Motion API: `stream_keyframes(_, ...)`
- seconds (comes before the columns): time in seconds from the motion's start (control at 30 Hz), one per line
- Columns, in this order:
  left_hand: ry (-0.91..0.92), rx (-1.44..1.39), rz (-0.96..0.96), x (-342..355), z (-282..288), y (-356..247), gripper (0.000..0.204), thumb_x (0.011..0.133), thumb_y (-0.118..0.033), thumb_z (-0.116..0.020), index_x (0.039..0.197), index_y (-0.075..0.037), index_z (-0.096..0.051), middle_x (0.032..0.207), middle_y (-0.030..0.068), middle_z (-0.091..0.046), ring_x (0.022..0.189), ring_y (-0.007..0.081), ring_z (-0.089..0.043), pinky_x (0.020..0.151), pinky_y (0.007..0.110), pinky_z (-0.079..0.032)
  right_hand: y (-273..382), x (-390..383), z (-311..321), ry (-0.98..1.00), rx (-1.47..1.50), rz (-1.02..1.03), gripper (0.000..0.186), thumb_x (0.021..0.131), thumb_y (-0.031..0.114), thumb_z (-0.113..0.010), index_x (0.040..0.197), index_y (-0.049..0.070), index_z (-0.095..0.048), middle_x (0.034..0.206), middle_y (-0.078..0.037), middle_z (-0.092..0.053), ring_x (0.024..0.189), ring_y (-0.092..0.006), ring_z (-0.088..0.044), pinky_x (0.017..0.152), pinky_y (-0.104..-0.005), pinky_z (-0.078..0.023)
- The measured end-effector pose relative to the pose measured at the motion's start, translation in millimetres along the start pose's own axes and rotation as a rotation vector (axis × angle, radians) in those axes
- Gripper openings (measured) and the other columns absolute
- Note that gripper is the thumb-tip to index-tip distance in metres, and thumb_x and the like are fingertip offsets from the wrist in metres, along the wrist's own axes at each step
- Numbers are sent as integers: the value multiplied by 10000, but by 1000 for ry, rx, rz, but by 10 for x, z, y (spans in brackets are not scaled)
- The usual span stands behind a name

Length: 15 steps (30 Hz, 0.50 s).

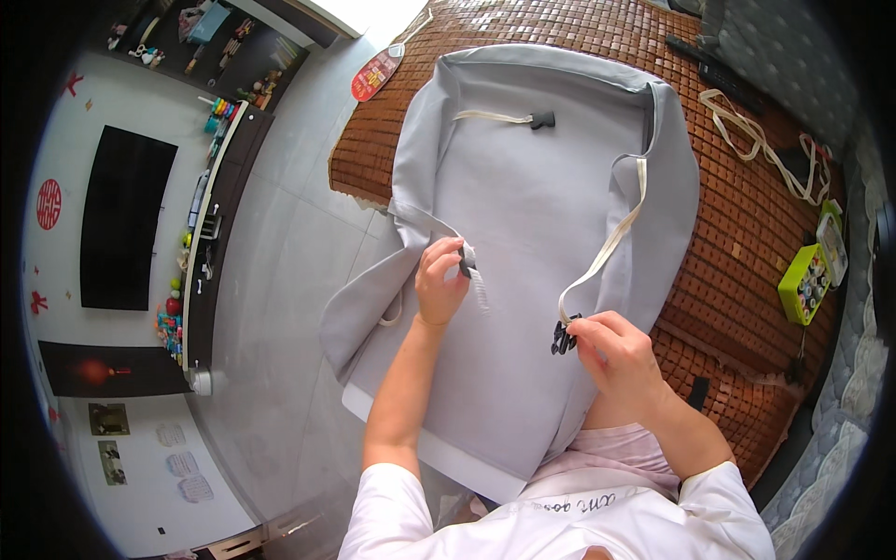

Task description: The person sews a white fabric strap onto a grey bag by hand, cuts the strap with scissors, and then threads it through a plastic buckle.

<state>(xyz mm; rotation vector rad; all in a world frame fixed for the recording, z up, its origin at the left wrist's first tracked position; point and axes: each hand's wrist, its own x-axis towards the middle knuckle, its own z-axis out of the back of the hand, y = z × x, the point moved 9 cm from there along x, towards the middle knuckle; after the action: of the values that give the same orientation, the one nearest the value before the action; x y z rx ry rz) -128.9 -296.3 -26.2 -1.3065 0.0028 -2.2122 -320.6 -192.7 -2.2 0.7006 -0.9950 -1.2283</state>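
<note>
A large light-grey fabric cover [523,233] with raised side walls lies spread out in front of me, its near end over my lap. In my left hand [441,283] I pinch a dark plastic buckle piece [467,261] with a pale strap end hanging from it. My right hand [616,350] grips a black buckle [564,334] at the end of a cream strap [611,245], which runs up to the cover's right wall. The two buckle parts are apart. Farther off, another black buckle [542,120] on a cream strap rests on the cover.
Under the cover is a brown woven mat [747,233]. On its right lie a loose cream strap [751,135], a dark remote-like bar [714,75] and a lime-green box [805,285] of small spools. A red tag [377,73] hangs at the far left edge.
</note>
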Motion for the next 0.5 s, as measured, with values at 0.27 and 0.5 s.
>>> stream_keyframes(0.27, 27, 168, -17, 116, 122, -182, 338, 586, 46, -695, 823, -69, -484, 838, 49, -545, 750, 221, -549, 624, 304, -483, -1, -23, -21, -5, 11, 3, 212, 661, -68, -568, 856, 16, -559, 772, -125, -548, 712, -275, -552, 620, -332, -465)
stream_keyframes(0.5, 327, 435, 225, 81, 399, -228, 428, 574, 36, -668, 984, -71, -605, 791, 37, -564, 716, 185, -542, 622, 287, -462, 24, -5, -61, -2, -24, 11, 223, 649, -78, -571, 851, 17, -561, 770, -120, -547, 693, -260, -549, 592, -315, -465)
